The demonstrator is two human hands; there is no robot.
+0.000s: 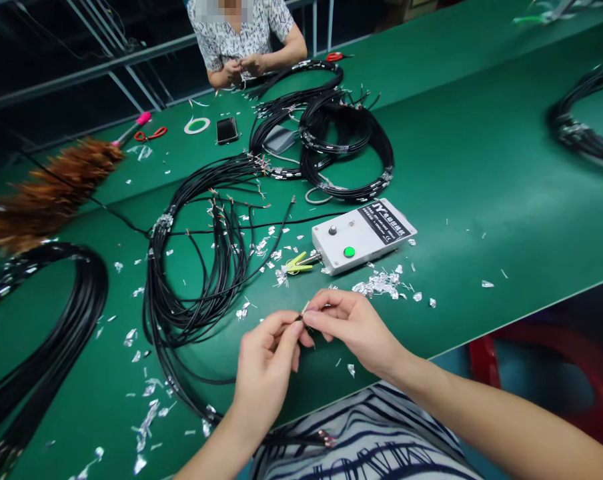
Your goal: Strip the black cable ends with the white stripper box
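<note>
Low over the front edge of the table, my left hand (271, 350) pinches the end of a black cable (298, 319) between thumb and fingers. My right hand (349, 323) meets it there, its thumb and forefinger closed on the stripped tip with pale, thin wires. The fingers hide most of that tip. Just left of my hands lies a coiled bundle of black cables (156, 293), its loose ends stripped to coloured wires. Beyond my fingers sits a white control box (364, 235) with a black label, a knob and a green button; a yellow clip-like piece (300, 264) is at its left end.
Scraps of silver foil (381, 283) litter the green table (461, 220). More cable coils (351, 147) lie at the back, left and right. A phone (227, 131), a tape roll (197, 125), red-handled scissors (151, 134) and a brown duster (56, 190) are there. Opposite sits a co-worker (244, 40).
</note>
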